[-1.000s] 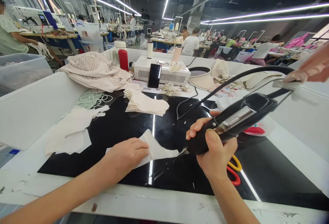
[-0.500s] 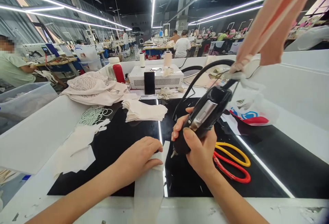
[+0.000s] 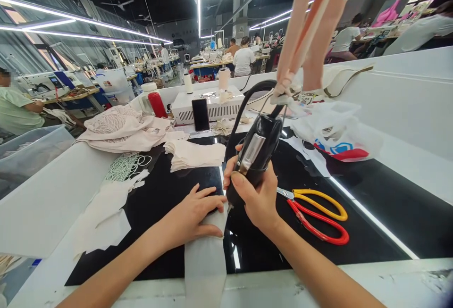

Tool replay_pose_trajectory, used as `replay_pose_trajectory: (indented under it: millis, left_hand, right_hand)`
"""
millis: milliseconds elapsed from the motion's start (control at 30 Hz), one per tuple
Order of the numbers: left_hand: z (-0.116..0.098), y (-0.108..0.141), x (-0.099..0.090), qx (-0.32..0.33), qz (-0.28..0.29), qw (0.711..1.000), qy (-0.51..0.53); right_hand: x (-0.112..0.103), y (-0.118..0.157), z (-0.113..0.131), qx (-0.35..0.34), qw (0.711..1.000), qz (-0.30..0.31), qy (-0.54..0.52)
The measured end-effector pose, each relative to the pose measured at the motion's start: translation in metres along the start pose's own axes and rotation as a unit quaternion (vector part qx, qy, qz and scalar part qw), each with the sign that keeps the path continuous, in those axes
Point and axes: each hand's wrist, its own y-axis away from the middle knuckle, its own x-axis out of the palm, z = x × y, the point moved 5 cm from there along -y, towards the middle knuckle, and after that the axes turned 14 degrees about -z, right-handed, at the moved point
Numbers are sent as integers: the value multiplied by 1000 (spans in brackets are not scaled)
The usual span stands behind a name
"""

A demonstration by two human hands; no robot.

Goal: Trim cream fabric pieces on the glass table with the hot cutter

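My right hand (image 3: 256, 195) is wrapped round a black corded hand tool (image 3: 253, 150) with a silver lever and a thin metal tip pointing down. The tip is at the right edge of a pale fabric strip (image 3: 205, 261), close to my left fingertips; contact cannot be made out. My left hand (image 3: 198, 211) lies on the strip with its fingers spread, pressing it to the black glossy board (image 3: 159, 232). Pink fabric bands (image 3: 300, 29) hold the tool from above. Scissors (image 3: 318, 213) with yellow and red handles lie right of my right hand.
Stacked pale fabric pieces (image 3: 194, 154) lie ahead, with loose scraps (image 3: 109, 213) and green cord (image 3: 127, 166) on the left. A white box (image 3: 212, 105), a phone (image 3: 200, 114) and a red bottle (image 3: 156, 104) stand behind. A plastic bag (image 3: 347, 133) sits right. People work beyond.
The tool in my right hand has come left and its tip is now at the strip's edge. My left fingers have spread. The view has shifted, showing more of the scissors.
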Motion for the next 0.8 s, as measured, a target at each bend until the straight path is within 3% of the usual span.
replay_pose_trajectory:
  millis: [400,800]
  left_hand:
    - [0,2,-5,30,-22,999,-10]
    - [2,2,-4,38,2,999,-8]
  right_hand:
    - [5,5,-8,8,999,7,31]
    - [4,6,-6,10,1000,3,14]
